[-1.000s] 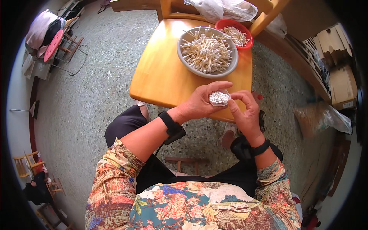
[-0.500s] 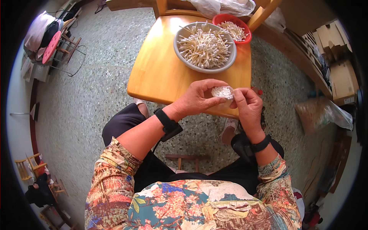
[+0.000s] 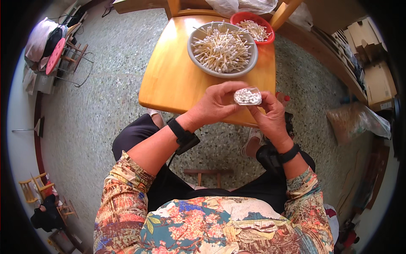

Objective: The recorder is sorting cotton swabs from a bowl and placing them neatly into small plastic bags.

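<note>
Between my hands, over the front edge of the wooden chair seat (image 3: 169, 80), is a small clear container of cotton swabs (image 3: 248, 96), its white tips facing up. My left hand (image 3: 215, 101) grips its left side between thumb and fingers. On the opposite side, my right hand (image 3: 269, 116) pinches the container's wall with thumb and fingertips. Farther back on the seat, a grey bowl (image 3: 191, 53) is heaped with loose cotton swabs (image 3: 222, 46). A smaller red bowl (image 3: 271, 39) just behind it, to the right, holds more swabs.
White plastic bags (image 3: 258, 5) lie behind the chair. Cardboard boxes (image 3: 378, 84) and a filled clear plastic bag (image 3: 355, 122) are on the right. A red round stool top (image 3: 56, 56) stands at the far left. Below my hands is a speckled floor (image 3: 220, 148).
My right hand has shifted lower and left along the container, its fingers now at the side. The container's top has turned more toward me, showing more swab tips.
</note>
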A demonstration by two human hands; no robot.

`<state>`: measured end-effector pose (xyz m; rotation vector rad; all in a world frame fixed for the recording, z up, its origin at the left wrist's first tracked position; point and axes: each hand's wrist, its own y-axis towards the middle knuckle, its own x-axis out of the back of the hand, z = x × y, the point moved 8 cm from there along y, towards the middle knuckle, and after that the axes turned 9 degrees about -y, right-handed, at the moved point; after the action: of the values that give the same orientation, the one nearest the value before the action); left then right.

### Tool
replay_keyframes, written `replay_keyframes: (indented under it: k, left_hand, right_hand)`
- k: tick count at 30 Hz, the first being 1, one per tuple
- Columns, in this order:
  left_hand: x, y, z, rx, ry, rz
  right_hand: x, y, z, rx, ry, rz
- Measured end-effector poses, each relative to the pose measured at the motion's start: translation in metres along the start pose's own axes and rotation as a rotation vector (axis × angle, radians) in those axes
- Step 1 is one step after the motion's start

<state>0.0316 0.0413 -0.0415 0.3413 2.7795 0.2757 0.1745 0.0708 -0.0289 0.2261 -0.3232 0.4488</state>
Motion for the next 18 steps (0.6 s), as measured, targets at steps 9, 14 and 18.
replay_keyframes:
  k: [9,14,18]
  left_hand:
    - [0.001,-0.003,0.000,0.018,0.420,-0.056]
    - [0.001,-0.003,0.002,0.009,0.445,-0.057]
    - [0.003,-0.003,0.005,0.008,0.480,-0.053]
  right_hand:
    - [0.005,-0.001,0.010,0.042,-0.523,0.072]
    - [-0.018,-0.016,0.055,0.567,-0.969,0.147]
    - [-0.013,-0.021,0.070,0.624,-0.884,0.107]
